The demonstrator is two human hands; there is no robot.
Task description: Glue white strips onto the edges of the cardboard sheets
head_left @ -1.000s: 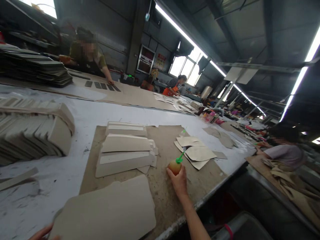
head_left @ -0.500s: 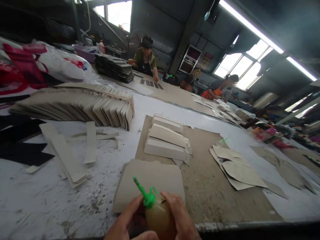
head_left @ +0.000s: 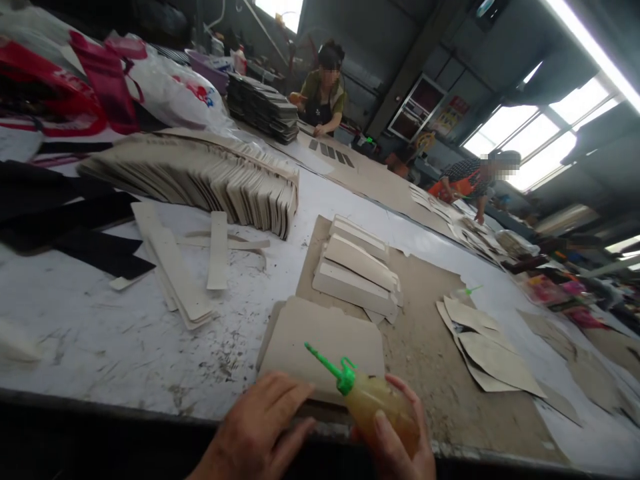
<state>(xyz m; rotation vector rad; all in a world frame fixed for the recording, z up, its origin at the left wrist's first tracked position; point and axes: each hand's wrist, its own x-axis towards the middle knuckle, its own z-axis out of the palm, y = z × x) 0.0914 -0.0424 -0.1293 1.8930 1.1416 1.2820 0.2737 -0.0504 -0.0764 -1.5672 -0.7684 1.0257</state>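
A squeeze bottle [head_left: 383,410] of amber liquid is gripped in the right hand [head_left: 400,433], its green nozzle [head_left: 327,363] tilted up to the left over the large beige panels [head_left: 320,340]. Nothing is seen held by the left hand [head_left: 265,423] — its thumb is parted slightly from its fingers, which are reached over the near edge of the panels, just beside the bottle. Both hands are placed at the table's near edge. Beyond the panels, narrower pieces [head_left: 357,267] are stacked on a brown sheet [head_left: 420,360]; curved cream pieces [head_left: 495,357] are laid to the right. Loose strips [head_left: 175,273] are scattered to the left on the white table [head_left: 100,347] — behind them, a long row of pieces [head_left: 215,177] is packed closely.
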